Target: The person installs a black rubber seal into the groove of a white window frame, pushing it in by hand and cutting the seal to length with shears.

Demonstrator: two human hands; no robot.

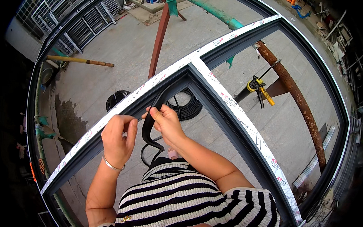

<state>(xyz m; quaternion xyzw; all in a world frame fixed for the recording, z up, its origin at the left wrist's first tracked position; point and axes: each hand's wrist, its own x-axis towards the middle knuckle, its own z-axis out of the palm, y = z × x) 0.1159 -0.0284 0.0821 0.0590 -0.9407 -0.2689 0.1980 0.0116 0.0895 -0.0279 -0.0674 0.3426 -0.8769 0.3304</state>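
A black rubber sealing strip [148, 126] hangs in a curve in front of me, its upper part running into the corner of a dark window frame [224, 115] with printed white film on its face. My right hand [167, 123] is closed round the strip, thumb on top, just below that corner. To the left of the strip, my left hand [120, 137] is raised over the frame's bar with its fingers curled in. A gap shows between it and the strip, and the inside of its grip is hidden. The strip's lower end loops down near my waist.
A coil of black strip [186, 106] lies on the floor beyond my right hand, with another black coil [117, 100] further left. A yellow-handled caulking gun [260, 91] is by a rusty curved bar [299, 99]. A green pipe [205, 8] and a red-brown post [160, 40] stand beyond.
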